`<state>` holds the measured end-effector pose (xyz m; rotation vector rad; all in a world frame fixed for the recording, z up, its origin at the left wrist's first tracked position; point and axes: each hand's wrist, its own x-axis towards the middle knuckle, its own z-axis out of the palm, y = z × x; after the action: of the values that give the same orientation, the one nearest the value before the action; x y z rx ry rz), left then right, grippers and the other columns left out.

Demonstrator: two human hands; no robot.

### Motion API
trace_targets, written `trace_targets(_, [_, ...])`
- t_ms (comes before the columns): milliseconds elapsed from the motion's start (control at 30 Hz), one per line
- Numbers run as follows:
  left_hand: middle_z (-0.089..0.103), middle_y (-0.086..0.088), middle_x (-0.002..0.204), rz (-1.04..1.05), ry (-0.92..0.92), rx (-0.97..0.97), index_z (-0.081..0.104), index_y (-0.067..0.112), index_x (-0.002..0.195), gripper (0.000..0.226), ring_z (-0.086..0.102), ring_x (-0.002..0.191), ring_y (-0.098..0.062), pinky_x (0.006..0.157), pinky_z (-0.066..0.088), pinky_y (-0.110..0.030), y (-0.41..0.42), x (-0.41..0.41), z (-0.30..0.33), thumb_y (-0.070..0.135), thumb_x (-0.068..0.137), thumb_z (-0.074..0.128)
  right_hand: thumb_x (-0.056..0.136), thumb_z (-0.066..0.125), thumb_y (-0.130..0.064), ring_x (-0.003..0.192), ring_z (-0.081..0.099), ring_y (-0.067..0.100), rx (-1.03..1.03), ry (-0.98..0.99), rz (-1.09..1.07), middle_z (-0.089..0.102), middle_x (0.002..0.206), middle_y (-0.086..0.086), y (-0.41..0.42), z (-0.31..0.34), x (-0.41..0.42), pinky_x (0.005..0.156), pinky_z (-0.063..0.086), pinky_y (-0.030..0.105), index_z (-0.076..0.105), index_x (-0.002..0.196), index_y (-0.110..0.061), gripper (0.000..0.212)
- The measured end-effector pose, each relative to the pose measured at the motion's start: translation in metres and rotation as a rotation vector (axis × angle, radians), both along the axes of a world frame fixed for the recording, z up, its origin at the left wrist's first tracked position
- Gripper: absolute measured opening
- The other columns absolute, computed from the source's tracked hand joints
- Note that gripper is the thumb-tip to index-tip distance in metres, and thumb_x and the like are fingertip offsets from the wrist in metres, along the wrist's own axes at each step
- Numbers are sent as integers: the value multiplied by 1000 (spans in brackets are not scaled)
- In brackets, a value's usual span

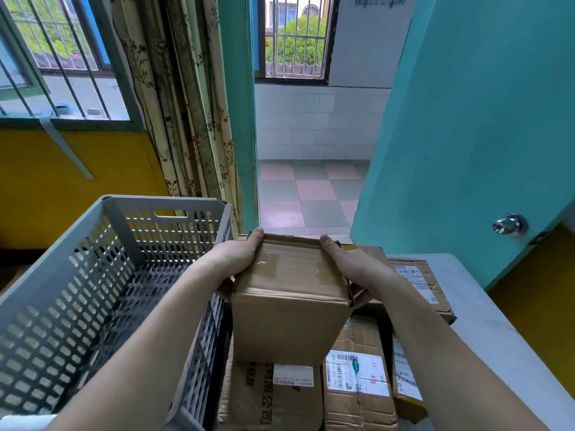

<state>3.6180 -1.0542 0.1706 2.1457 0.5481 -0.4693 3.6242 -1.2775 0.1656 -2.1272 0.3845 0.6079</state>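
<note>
A taped brown cardboard box (pixel 289 293) is held up in the middle of the view, above a pile of other parcels. My left hand (pixel 236 259) grips its left side, thumb along the top edge and fingers wrapped underneath. My right hand (pixel 357 265) grips its right side the same way, thumb on top. A grey perforated plastic crate (pixel 130 244) stands directly to the left of the box, and nothing shows inside it.
Under the held box lie several cardboard parcels (pixel 354 377) with shipping labels, on a grey surface (pixel 485 321). Ahead is a doorway to a tiled room; a teal door (pixel 482 135) with a metal knob (pixel 510 225) stands open at right. A curtain (pixel 186 104) hangs at left.
</note>
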Motion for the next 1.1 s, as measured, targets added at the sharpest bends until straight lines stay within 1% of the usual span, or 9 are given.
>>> trace_targets(100, [63, -7, 99, 3, -76, 3, 62, 13, 117, 82, 62, 79, -24, 57, 50, -33, 2, -4, 6, 82, 92, 24, 96, 31, -76, 76, 58, 18, 12, -126, 13, 51, 93, -3, -2, 7, -4, 49, 55, 29, 57, 133, -13, 78])
trace_targets(233, [70, -10, 110, -6, -242, -27, 68, 15, 109, 83, 66, 104, -31, 96, 54, -45, 9, -8, 11, 80, 95, 18, 97, 29, -76, 89, 62, 15, 95, -272, 42, 61, 102, 0, -5, 11, -9, 63, 59, 35, 60, 121, -21, 68])
trace_targets(367, [61, -7, 90, 3, -239, -169, 60, 13, 102, 40, 61, 80, -25, 86, 58, -48, 8, -20, 5, 45, 102, 37, 102, 42, -62, 94, 55, 6, 147, -357, 31, 57, 106, -5, -7, -1, -19, 76, 55, 35, 57, 132, -22, 52])
trace_targets(467, [63, -2, 92, -52, -225, -138, 61, 16, 109, 22, 62, 82, -20, 78, 54, -37, 7, -29, -10, 33, 99, 50, 93, 62, -54, 101, 56, 3, 143, -440, 53, 62, 123, -4, -8, -22, -25, 82, 52, 32, 55, 137, -25, 54])
trace_targets(533, [65, 2, 106, -83, -234, -82, 56, 18, 125, 33, 64, 93, -17, 76, 53, -33, 8, -34, -23, 36, 97, 56, 81, 67, -54, 108, 56, 2, 217, -440, 56, 60, 129, -7, -7, -39, -29, 88, 51, 31, 52, 136, -29, 62])
trace_targets(667, [58, -2, 134, -63, -224, -15, 40, 16, 144, 62, 55, 107, -16, 85, 44, -31, 6, -42, -49, 47, 96, 65, 93, 74, -36, 106, 57, -2, 294, -411, 77, 59, 117, -16, -5, -71, -40, 78, 49, 18, 47, 136, -29, 51])
trace_targets(800, [55, -7, 139, -13, -203, 11, 38, 17, 142, 65, 57, 119, -23, 103, 47, -36, 3, -50, -78, 50, 94, 67, 93, 74, -34, 108, 61, 6, 252, -395, 33, 61, 127, -9, -5, -100, -49, 90, 58, 31, 49, 133, -36, 47])
trace_targets(900, [52, -10, 142, 28, -209, 7, 38, 14, 141, 61, 54, 116, -21, 101, 44, -34, 0, -55, -89, 49, 98, 61, 93, 73, -37, 111, 62, 10, 250, -381, 6, 62, 127, -10, -7, -112, -54, 95, 59, 40, 50, 130, -42, 44])
trace_targets(1100, [53, -12, 146, 40, -190, -61, 34, 14, 149, 67, 53, 131, -29, 109, 42, -37, -1, -57, -96, 53, 99, 55, 98, 66, -37, 99, 72, 12, 455, -165, -50, 70, 115, -5, -10, -114, -56, 73, 59, 22, 57, 132, -23, 37])
